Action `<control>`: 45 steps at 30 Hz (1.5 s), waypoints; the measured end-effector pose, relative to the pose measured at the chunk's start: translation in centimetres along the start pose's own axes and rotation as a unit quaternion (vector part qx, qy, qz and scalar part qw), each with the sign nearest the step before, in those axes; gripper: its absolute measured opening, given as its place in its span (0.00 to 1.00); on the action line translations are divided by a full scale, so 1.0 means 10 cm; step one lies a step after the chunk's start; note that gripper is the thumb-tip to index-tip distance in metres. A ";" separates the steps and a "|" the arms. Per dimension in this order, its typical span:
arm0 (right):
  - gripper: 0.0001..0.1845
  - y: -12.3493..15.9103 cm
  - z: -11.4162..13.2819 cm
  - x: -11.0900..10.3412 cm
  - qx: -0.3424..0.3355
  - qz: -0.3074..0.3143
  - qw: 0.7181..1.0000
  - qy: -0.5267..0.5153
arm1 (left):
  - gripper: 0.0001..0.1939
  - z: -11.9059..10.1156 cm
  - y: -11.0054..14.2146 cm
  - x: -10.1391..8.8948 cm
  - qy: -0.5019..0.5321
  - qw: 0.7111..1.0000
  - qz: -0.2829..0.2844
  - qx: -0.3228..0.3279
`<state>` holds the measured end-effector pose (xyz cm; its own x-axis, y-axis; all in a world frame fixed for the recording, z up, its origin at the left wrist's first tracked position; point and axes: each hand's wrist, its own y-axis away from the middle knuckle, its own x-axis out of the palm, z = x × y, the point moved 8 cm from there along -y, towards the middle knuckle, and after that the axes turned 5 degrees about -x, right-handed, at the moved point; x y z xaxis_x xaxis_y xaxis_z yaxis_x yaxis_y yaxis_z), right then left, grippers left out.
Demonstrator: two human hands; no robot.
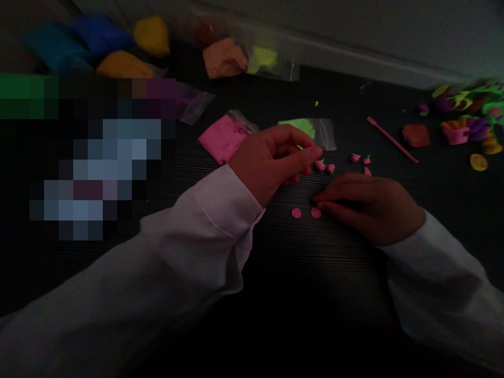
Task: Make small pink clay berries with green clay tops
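Note:
My left hand (277,160) is raised over the dark table, thumb and forefinger pinched together; whatever is between them is too small or hidden to make out. Just beyond its fingertips lie small pink clay buds with green tops (320,166). My right hand (370,207) rests low on the table with its fingertips pinched at the upper edge of a flat pink clay disc (316,213). A second pink disc (296,213) lies left of it. Behind the right hand are two more buds (355,157) and a partly covered pink piece (367,171).
Bags of pink clay (222,137), green clay (297,126) and orange clay (225,58) lie beyond my hands. A pink modelling tool (391,139) and a reddish-brown lump (416,135) sit right, near several small clay models (455,131). A blurred-out patch covers the left.

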<state>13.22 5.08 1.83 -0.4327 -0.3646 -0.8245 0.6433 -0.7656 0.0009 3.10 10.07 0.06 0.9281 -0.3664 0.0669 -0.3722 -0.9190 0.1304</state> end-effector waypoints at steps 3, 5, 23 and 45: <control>0.09 0.04 0.05 -0.02 -0.026 -0.027 0.999 0.034 | 0.08 0.00 0.00 -0.01 0.011 1.000 -0.002 0.003; 0.09 0.05 0.07 -0.01 -0.035 -0.024 0.998 0.036 | 0.08 0.00 0.01 -0.02 0.015 1.000 -0.004 0.001; 0.07 0.10 0.16 0.00 -0.080 -0.020 0.995 0.060 | 0.07 -0.01 0.03 -0.01 0.016 1.000 0.001 -0.005; 0.07 0.11 0.18 0.01 -0.083 -0.019 0.994 0.075 | 0.10 -0.03 0.04 0.01 0.050 0.999 0.020 0.011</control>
<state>12.74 3.24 2.78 -0.3675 -0.2453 -0.8971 0.7296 -0.6742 -0.1145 3.02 9.71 0.46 0.9062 -0.3874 0.1696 -0.4072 -0.9075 0.1033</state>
